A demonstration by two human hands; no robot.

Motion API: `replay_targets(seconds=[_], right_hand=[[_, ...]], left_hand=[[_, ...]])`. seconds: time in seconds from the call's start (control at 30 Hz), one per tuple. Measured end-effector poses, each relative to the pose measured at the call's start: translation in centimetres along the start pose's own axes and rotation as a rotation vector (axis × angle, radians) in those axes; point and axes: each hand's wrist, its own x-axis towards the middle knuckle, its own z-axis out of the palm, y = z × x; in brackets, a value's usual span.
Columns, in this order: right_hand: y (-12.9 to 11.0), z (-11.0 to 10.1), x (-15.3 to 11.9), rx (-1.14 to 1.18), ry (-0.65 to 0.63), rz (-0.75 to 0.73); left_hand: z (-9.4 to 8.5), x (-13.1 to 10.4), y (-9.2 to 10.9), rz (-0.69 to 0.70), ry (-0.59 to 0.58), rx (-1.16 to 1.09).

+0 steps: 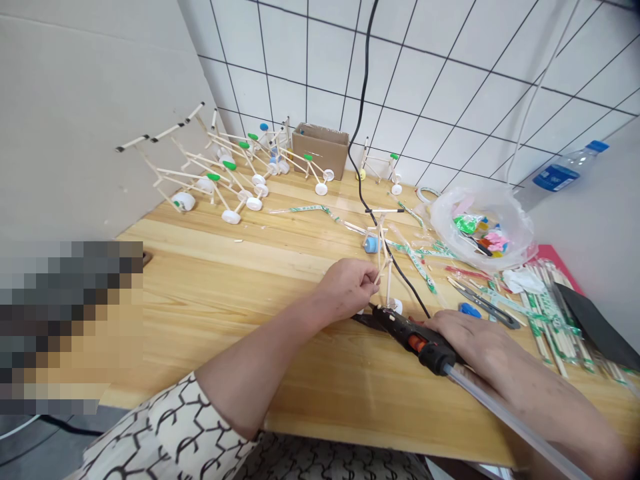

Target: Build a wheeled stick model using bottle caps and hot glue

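My left hand point(346, 288) is closed in a pinch on the small tricycle model point(381, 243), built of thin wooden sticks, in the middle of the table. The model has a dark-tipped handlebar at the top, a blue wheel point(371, 245) on its far side and a white wheel point(396, 306) nearer me. My right hand point(465, 335) is wrapped round a black hot glue gun point(395, 325), whose nozzle is by the model's near end, just below my left fingers. A long clear glue stick point(505, 412) runs out of the gun's back.
Several similar stick tricycles point(220, 177) stand at the back left, near a cardboard box point(320, 148). A black cable point(361, 120) crosses the table. To the right are a plastic bag point(443, 230) of coloured bits, a utility knife point(483, 301), wrapped sticks point(555, 323) and a bottle point(563, 175).
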Motion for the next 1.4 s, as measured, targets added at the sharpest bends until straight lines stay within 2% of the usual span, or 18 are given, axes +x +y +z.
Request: replay_targets(seconds=[0.17,0.57,0.83,1.03,1.4], right_hand=[[0.26,0.17,-0.11,0.018,-0.027,0.010],[-0.06,-0.40,-0.20,0.010,0.042,-0.022],[0.10,-0.26,-0.29,-0.003,0.014,-0.030],[-0.27,-0.38,0.12,0.025,0.058,-0.026],[-0.18,-0.07,0.32,0.051,0.050,-0.008]], left_hand=[[0.05,0.06,-0.07,-0.002,0.002,0.001],[-0.01,-0.05,0.09,-0.006,0.005,0.009],[-0.03,0.03,0.04,-0.004,-0.003,0.008],[-0.01,0.03,0.00,-0.003,0.000,-0.003],[0.05,0.12,-0.29,-0.016,0.000,-0.002]])
